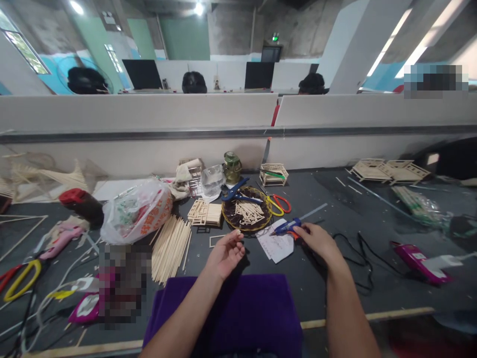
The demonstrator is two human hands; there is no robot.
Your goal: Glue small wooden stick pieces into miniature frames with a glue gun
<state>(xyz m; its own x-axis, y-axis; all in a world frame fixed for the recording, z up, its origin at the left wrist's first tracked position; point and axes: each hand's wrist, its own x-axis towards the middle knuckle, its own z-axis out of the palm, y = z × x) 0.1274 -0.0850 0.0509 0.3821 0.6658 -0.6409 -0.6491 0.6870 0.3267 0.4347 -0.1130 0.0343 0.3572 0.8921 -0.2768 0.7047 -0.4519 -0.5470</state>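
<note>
My right hand [316,242] is wrapped around a blue glue gun [286,226], with its nozzle pointing left over a folded sheet of paper [278,248]. A clear glue stick [315,211] juts out from the gun's back end. My left hand [228,252] is raised above the purple cloth [257,303], thumb and finger pinched together. Something tiny and pale shows at those fingertips, too small to name. Just beyond this hand, a round basket [228,213] holds short wooden sticks [249,213]. A small rectangular stick frame [216,241] lies partly hidden beside my left wrist.
Long wooden sticks [171,251] and a plastic bag [136,211] lie to the left. Stacked stick frames [204,213], blue cutters [238,191] and scissors [279,204] surround the basket. A black cable [367,258] and magenta device [421,262] are at right. A low partition [149,112] stands behind.
</note>
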